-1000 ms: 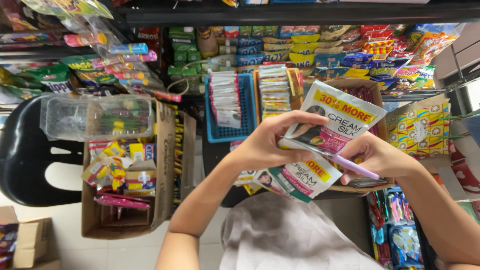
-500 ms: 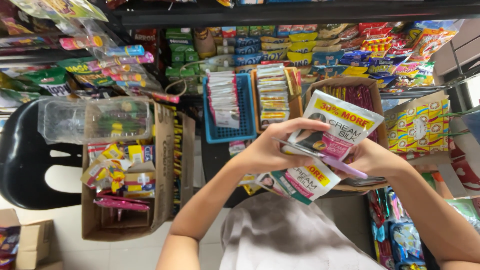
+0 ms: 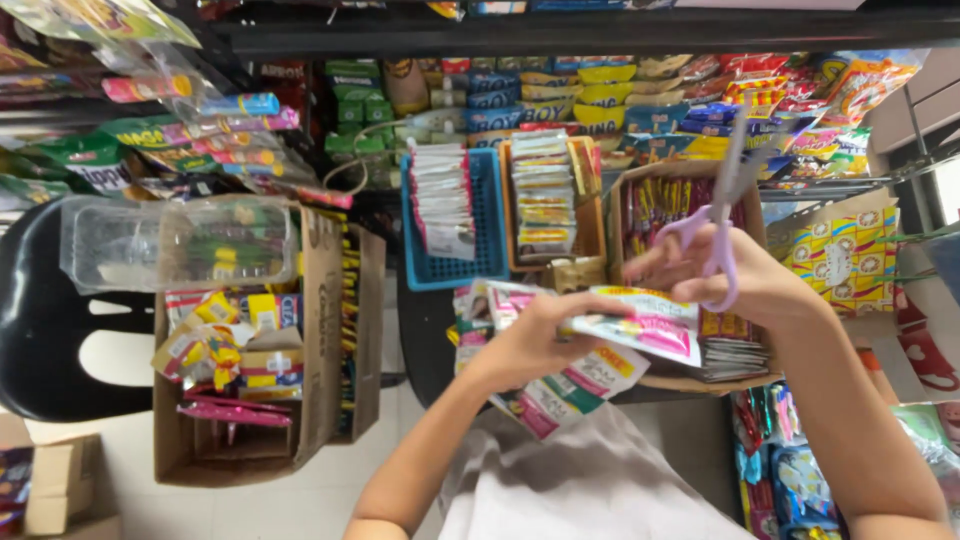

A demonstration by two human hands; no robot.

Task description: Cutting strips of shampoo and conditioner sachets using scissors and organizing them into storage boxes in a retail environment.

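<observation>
- Left hand [image 3: 530, 345] curled shut round a strip of sachets [image 3: 640, 328], thumb on top, fingers under; the strip sticks out to the right of the fist, white with pink and yellow print.
- More sachets [image 3: 565, 392] hang below the left hand, over a grey cloth [image 3: 590, 480] on the lap.
- Right hand [image 3: 745, 285] just right of the sachet strip, fingers through the handles of lilac scissors [image 3: 718, 235]; grip closed on the handles.
- Scissor blades point up, away from the strip, blurred; cannot tell if the blades are open or closed.
- The two hands are close, the strip reaching between them, its right end touching or just under the right hand.
- Blue basket [image 3: 450, 215] above the left hand, holding white packets upright.
- Brown box [image 3: 545, 195] just right of the blue basket, with stacked yellow-striped packets.
- Cardboard box [image 3: 640, 200] behind the right hand, red and yellow sticks inside.
- Big carton [image 3: 320, 340] left of the blue basket, on the floor, full of mixed small packs.
- Clear plastic tub [image 3: 175, 240] rests on the carton's top left edge.
- Black chair [image 3: 40, 320] left of the carton.
- Shelf [image 3: 560, 35] above the blue basket, rows of snack packs below it.
</observation>
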